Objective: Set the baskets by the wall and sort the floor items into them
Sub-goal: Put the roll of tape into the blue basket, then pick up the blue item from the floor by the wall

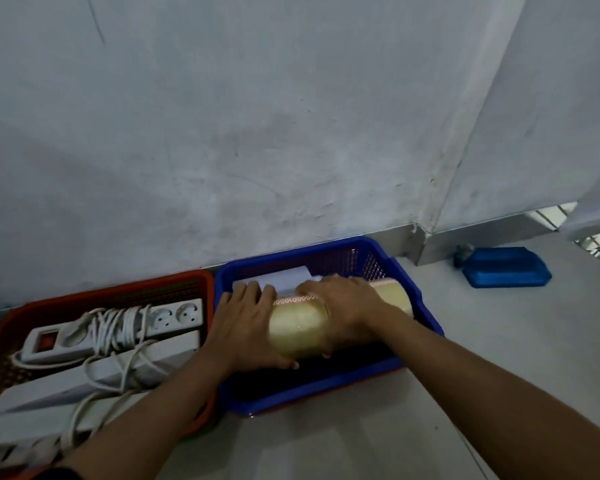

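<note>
Pale floor tiles [361, 445] run up to a scuffed grey wall [222, 133], and both baskets sit against it. Over the blue basket [426, 317], the left hand [246, 327] and right hand [340, 306] curl around yellowish tape rolls [297, 332] (white paper [284, 282] lies behind). Left of it, the red basket [118, 292] holds white power strips [118, 327]. Right of it lies a blue lid [506, 266].
</note>
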### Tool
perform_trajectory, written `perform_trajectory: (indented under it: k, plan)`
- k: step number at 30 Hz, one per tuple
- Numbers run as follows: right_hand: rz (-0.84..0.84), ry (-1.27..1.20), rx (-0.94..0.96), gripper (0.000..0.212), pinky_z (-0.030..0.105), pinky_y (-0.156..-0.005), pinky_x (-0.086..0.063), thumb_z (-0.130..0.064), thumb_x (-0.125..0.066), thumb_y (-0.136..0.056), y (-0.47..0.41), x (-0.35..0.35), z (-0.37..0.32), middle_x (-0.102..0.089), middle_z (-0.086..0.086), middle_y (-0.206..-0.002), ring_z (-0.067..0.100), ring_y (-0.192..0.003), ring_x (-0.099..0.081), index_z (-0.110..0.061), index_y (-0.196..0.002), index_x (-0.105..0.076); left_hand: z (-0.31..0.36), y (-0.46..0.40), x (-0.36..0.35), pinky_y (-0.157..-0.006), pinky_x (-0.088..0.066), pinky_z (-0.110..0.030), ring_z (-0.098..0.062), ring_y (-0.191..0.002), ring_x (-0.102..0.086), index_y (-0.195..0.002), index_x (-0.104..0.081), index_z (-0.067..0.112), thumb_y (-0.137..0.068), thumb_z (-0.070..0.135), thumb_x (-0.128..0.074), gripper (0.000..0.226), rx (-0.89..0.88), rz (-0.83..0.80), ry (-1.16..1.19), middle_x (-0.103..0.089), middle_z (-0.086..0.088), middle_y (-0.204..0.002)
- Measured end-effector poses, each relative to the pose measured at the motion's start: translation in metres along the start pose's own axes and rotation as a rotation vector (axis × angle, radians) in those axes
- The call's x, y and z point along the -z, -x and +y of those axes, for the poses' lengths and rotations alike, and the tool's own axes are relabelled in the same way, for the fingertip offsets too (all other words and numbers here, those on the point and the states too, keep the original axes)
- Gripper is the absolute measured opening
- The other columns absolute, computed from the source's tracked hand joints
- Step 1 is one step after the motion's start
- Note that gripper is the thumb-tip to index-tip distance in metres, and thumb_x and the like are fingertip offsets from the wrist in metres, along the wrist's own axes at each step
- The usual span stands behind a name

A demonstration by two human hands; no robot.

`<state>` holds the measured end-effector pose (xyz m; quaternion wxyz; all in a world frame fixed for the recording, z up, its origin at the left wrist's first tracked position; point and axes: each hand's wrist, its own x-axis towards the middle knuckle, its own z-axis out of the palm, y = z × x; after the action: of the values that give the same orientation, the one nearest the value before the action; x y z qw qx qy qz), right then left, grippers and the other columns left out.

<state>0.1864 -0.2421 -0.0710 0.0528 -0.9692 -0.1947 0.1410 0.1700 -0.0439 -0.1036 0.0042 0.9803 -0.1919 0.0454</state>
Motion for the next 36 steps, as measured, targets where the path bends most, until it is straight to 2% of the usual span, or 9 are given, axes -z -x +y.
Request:
perform_trajectory:
  k: [6, 13, 15, 17, 19, 21, 27, 33, 36]
  plan:
    - [-0.023, -0.009, 0.022, 0.08, 0.05, -0.111, -0.021, -0.041, -0.076, -0.067, -0.011, -0.027, 0.005, -0.049, 0.004, -0.136, 0.027, -0.126, -0.042, -0.038, -0.137, -0.036, 0.011, 0.007, -0.028, -0.085, -0.037, -0.034, -0.018, -0.103, -0.042, -0.118, -0.041, 0.023, -0.036, 0.091, -0.047, 0.106, 0.061, -0.095, 0.038, -0.046, 0.0, -0.116]
    - [0.024, -0.037, 0.082, 0.091, 0.053, -0.113, -0.016, -0.055, -0.075, -0.066, 0.003, -0.026, 0.012, -0.039, 0.006, -0.147, 0.028, -0.134, -0.035, -0.031, -0.143, -0.031, 0.019, -0.003, -0.009, -0.098, -0.035, -0.04, -0.024, -0.117, -0.039, -0.134, -0.026, 0.02, -0.055, 0.091, -0.04, 0.108, 0.036, -0.232, 0.071, -0.038, -0.007, -0.131]
    - [0.184, -0.142, 0.036, 0.08, 0.05, -0.109, -0.028, -0.06, -0.069, -0.069, 0.012, -0.02, 0.026, -0.047, 0.006, -0.14, 0.026, -0.127, -0.044, -0.027, -0.137, -0.043, 0.036, -0.016, 0.002, -0.102, -0.031, -0.043, -0.027, -0.124, -0.036, -0.14, -0.02, 0.021, -0.071, 0.083, -0.032, 0.094, 0.007, -0.219, 0.123, -0.033, -0.009, -0.139]
    - [0.472, -0.332, -0.09, 0.054, 0.042, -0.095, -0.045, -0.046, -0.069, -0.075, 0.022, -0.015, 0.05, -0.061, 0.007, -0.119, 0.025, -0.11, -0.057, -0.019, -0.12, -0.059, 0.063, -0.035, 0.011, -0.102, -0.03, -0.044, -0.028, -0.127, -0.035, -0.141, -0.023, 0.022, -0.084, 0.071, -0.029, 0.076, -0.022, -0.171, 0.221, -0.033, -0.008, -0.142]
    - [0.73, -0.453, -0.264, 0.031, 0.037, -0.083, -0.051, -0.03, -0.065, -0.081, 0.029, -0.016, 0.075, -0.065, 0.008, -0.105, 0.023, -0.096, -0.061, -0.013, -0.107, -0.063, 0.097, -0.058, 0.015, -0.102, -0.032, -0.045, -0.029, -0.127, -0.036, -0.139, -0.027, 0.02, -0.09, 0.059, -0.032, 0.063, -0.069, -0.119, 0.293, -0.036, -0.009, -0.141]
    - [0.837, -0.438, -0.432, 0.022, 0.032, -0.078, -0.05, -0.024, -0.061, -0.085, 0.033, -0.022, 0.101, -0.063, 0.009, -0.104, 0.022, -0.094, -0.06, -0.012, -0.104, -0.062, 0.136, -0.083, 0.013, -0.101, -0.032, -0.045, -0.028, -0.125, -0.038, -0.137, -0.031, 0.018, -0.093, 0.049, -0.035, 0.054, -0.125, -0.091, 0.35, -0.038, -0.009, -0.139]
    - [0.765, -0.45, -0.701, 0.035, 0.034, -0.088, -0.044, -0.019, -0.06, -0.088, 0.029, -0.042, 0.183, -0.047, 0.016, -0.127, 0.03, -0.107, -0.054, -0.01, -0.121, -0.054, 0.217, -0.145, -0.017, -0.111, -0.024, -0.041, -0.024, -0.129, -0.038, -0.132, -0.044, 0.013, -0.089, 0.033, -0.047, 0.048, -0.119, -0.008, 0.397, -0.043, -0.007, -0.139]
    - [0.553, -0.515, -0.734, 0.057, 0.04, -0.109, -0.035, -0.026, -0.064, -0.087, -0.001, -0.057, 0.247, -0.009, 0.013, -0.156, 0.039, -0.129, -0.041, -0.02, -0.14, -0.043, 0.219, -0.173, -0.054, -0.119, -0.015, -0.043, -0.026, -0.141, -0.021, -0.12, -0.056, 0.008, -0.085, 0.029, -0.049, 0.042, -0.026, -0.045, 0.315, -0.039, -0.009, -0.144]
    - [0.463, -0.543, -0.753, 0.068, 0.039, -0.113, -0.028, -0.028, -0.064, -0.087, -0.015, -0.064, 0.272, 0.007, 0.011, -0.16, 0.039, -0.136, -0.032, -0.023, -0.147, -0.031, 0.22, -0.174, -0.062, -0.115, -0.023, -0.042, -0.024, -0.132, -0.03, -0.112, -0.058, 0.008, -0.083, 0.029, -0.047, 0.038, -0.035, 0.028, 0.306, -0.048, -0.009, -0.132]
